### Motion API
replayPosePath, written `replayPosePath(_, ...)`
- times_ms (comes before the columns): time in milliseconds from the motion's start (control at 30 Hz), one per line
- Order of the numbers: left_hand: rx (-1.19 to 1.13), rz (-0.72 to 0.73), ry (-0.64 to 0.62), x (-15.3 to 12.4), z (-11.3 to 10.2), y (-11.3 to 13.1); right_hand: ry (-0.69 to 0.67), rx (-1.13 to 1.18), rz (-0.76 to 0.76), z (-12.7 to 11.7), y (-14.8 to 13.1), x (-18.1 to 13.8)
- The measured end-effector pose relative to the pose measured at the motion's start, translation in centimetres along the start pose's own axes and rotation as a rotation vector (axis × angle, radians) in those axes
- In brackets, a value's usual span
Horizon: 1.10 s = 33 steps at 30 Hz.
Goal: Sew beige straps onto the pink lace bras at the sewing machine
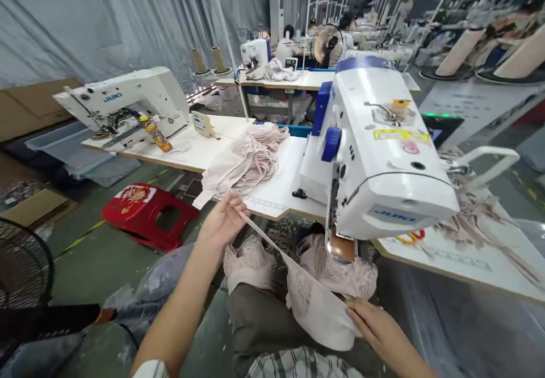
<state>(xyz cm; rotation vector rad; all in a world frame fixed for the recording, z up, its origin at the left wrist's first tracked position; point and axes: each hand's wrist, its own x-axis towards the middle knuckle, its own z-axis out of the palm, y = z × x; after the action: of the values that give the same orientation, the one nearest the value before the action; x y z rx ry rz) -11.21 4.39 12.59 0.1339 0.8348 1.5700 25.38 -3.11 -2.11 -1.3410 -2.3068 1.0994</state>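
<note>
My left hand (225, 219) pinches the thin strap of a pale pink lace bra (317, 304), just off the front edge of the sewing table. Lower down, the fingers of my right hand (374, 324) are closed on the wide band end of the same bra. Between both hands the fabric is pulled out at a slant above my lap. More pale lace cups (251, 261) lie across my knees, and another lace part (336, 264) rests under the head of the white sewing machine (392, 190). On the table, a pile of bras (244, 159) with many straps sits beyond my left hand.
Left stands a second sewing machine (136, 103) with a yellow-capped bottle (155, 134) beside it. A red stool (147, 213) is on the floor, and a black fan (25, 270) at lower left. Pink straps (472, 219) cover the right table. People work farther back.
</note>
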Motion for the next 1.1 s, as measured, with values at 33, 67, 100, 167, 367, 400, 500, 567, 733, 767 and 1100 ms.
replayPosePath(33, -0.015, 0.059, 0.030, 0.4, -0.5, 1.6, 0.011, 0.007, -0.006, -0.3, 0.0, -0.2)
replayPosePath(67, -0.025, 0.101, 0.055, 0.9, -1.1, 2.9, 0.022, 0.021, -0.005, -0.7, -0.1, -0.4)
replayPosePath(100, -0.030, 0.133, 0.079, 1.3, -1.8, 4.0, 0.032, 0.043, 0.005, -1.1, -0.2, -0.5)
replayPosePath(167, -0.024, 0.175, 0.120, 2.2, -3.3, 5.7, 0.041, 0.127, 0.057, -1.8, -0.4, -0.6)
replayPosePath(367, 0.112, 0.259, 0.198, 3.8, -7.4, 7.4, 0.494, 0.562, 0.323, -1.2, -0.1, 0.4)
replayPosePath(400, 0.155, 0.252, 0.183, 3.8, -7.6, 6.7, 0.677, 0.601, 0.364, -0.8, -0.2, 0.8)
replayPosePath(500, 0.337, 0.133, 0.066, 3.2, -7.2, 1.8, 0.958, 0.575, 0.437, 0.4, -1.5, 2.2)
replayPosePath(567, 0.494, -0.006, -0.057, 2.1, -6.3, -3.1, 0.736, 0.524, 0.401, 1.1, -3.1, 3.5)
replayPosePath(733, 0.804, -0.220, -0.345, -1.4, -4.6, -13.7, 0.187, 0.484, 0.192, 1.7, -6.2, 5.9)
replayPosePath(767, 0.840, -0.234, -0.379, -1.9, -4.5, -14.7, 0.155, 0.469, 0.176, 1.5, -6.3, 6.1)
replayPosePath(1100, 1.277, -0.134, -0.549, -1.3, -5.1, -16.4, 0.072, 0.296, 0.199, -1.1, -4.6, 5.9)
